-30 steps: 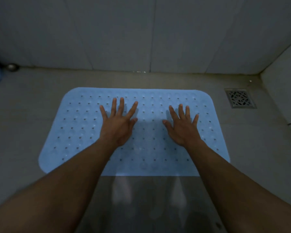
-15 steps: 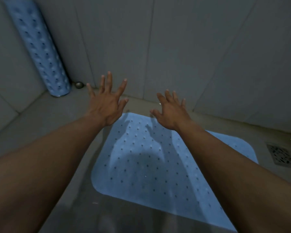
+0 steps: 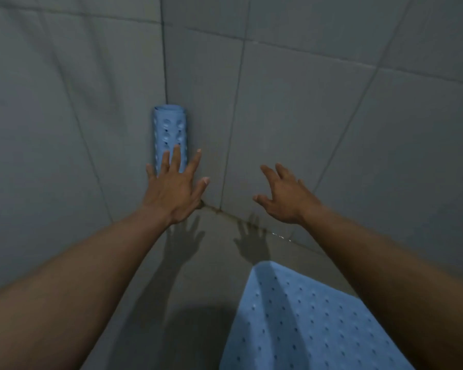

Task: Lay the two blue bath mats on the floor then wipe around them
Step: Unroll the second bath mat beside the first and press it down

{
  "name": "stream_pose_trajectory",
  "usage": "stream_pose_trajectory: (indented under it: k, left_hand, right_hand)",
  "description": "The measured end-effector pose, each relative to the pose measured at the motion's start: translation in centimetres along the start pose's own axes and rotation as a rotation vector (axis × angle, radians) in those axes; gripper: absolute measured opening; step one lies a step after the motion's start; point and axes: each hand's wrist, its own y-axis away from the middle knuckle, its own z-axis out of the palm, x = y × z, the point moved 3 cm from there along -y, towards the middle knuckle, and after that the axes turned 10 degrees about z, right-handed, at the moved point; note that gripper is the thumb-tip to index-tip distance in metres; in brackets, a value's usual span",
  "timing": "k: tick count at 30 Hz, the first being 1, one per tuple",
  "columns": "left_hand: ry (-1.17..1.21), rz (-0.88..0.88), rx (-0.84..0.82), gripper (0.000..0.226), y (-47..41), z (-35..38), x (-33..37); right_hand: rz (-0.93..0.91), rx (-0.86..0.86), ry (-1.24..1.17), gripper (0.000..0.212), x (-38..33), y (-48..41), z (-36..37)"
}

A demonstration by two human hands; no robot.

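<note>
Hands risen toward upright, perforated rolled mat (image 3: 169,134).

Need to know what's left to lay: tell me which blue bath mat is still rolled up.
The rolled mat standing upright in the wall corner, behind the left hand. The flat mat already lies spread on the floor.

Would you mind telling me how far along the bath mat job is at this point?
Done: one blue mat lies flat on the floor. In hand: both hands are open and empty, the left hand reaching toward the rolled mat standing upright in the wall corner, the right hand beside it. Left: unrolling that second mat and wiping around both; no cloth is in view.
</note>
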Motion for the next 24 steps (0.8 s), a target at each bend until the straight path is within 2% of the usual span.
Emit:
stream_pose_trajectory:
  k: [10,17,21,24]
  left_hand:
    - [0.118,-0.043,0.059,0.061,-5.6,-3.8,-6.4]
    - [0.144,-0.125,0.097,0.073,-10.1,-1.0,-10.5]
    - [0.094,-0.119,0.089,0.078,-12.9,-0.2,-12.0]
    - [0.044,-0.098,0.102,0.083,-15.5,-0.1,-12.9]
  right_hand:
    - [-0.131,-0.052,-0.082,0.079,-8.3,-8.8,-3.9]
    - [-0.219,-0.032,-0.240,0.074,-13.3,-17.3,-1.3]
    - [-0.219,-0.070,-0.382,0.077,-15.5,-20.7,1.3]
    - [-0.207,-0.090,-0.492,0.071,-16.3,-22.5,3.5]
